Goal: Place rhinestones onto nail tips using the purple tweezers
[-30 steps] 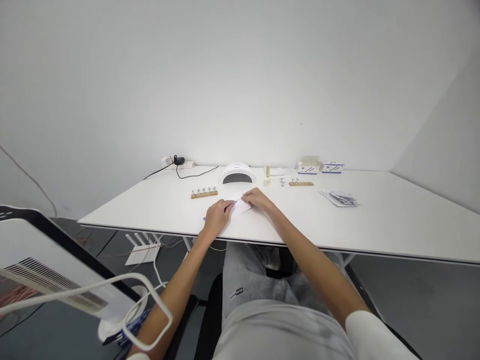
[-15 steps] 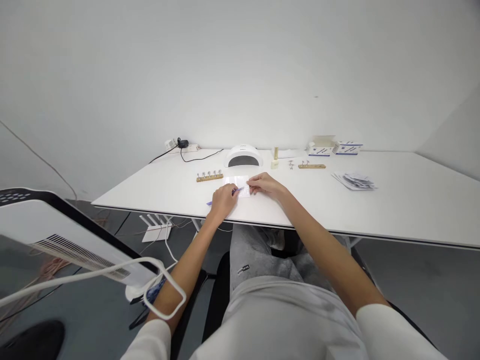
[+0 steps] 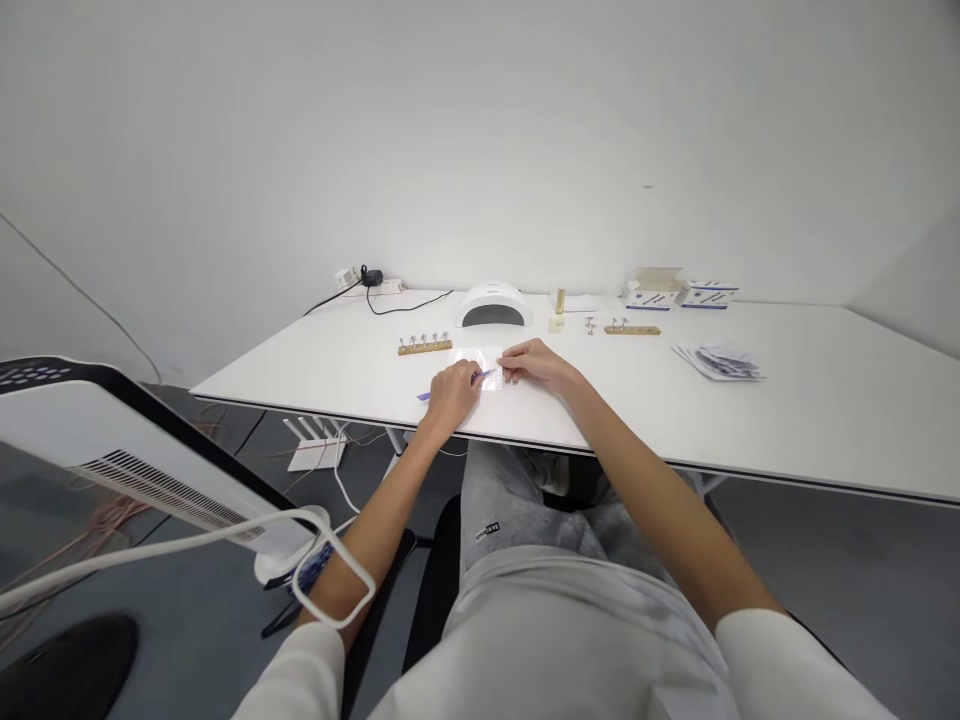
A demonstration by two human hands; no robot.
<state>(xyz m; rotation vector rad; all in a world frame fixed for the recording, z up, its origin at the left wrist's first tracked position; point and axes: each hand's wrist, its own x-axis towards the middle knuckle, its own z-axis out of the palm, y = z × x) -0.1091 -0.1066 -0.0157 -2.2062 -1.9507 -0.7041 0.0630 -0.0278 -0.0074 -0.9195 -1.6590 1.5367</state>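
My left hand (image 3: 452, 390) is closed around slim purple tweezers (image 3: 424, 397). Their back end sticks out to the left, while the pointed end lies over a clear, shiny sheet (image 3: 492, 380) with small marks in rows. At the sheet's right edge, my right hand (image 3: 534, 363) has thumb and fingertips pinched together on it. Whether the tweezers' tips grip anything is too small to see. Left of the sheet stands a wooden strip (image 3: 425, 348) bearing several small metal stands. A white arched nail lamp (image 3: 493, 304) is just behind the sheet.
Right of the lamp are a gold-capped bottle (image 3: 556, 324), loose metal stands (image 3: 590, 326) and a second wooden strip (image 3: 634, 330). Small boxes (image 3: 652, 292) stand near the wall. A pile of sachets (image 3: 720, 363) lies right. A white appliance (image 3: 165, 470) leans in from the left.
The whole view has shifted slightly. Both hands keep their grips over the sheet, with only a small movement of the left hand and tweezers.
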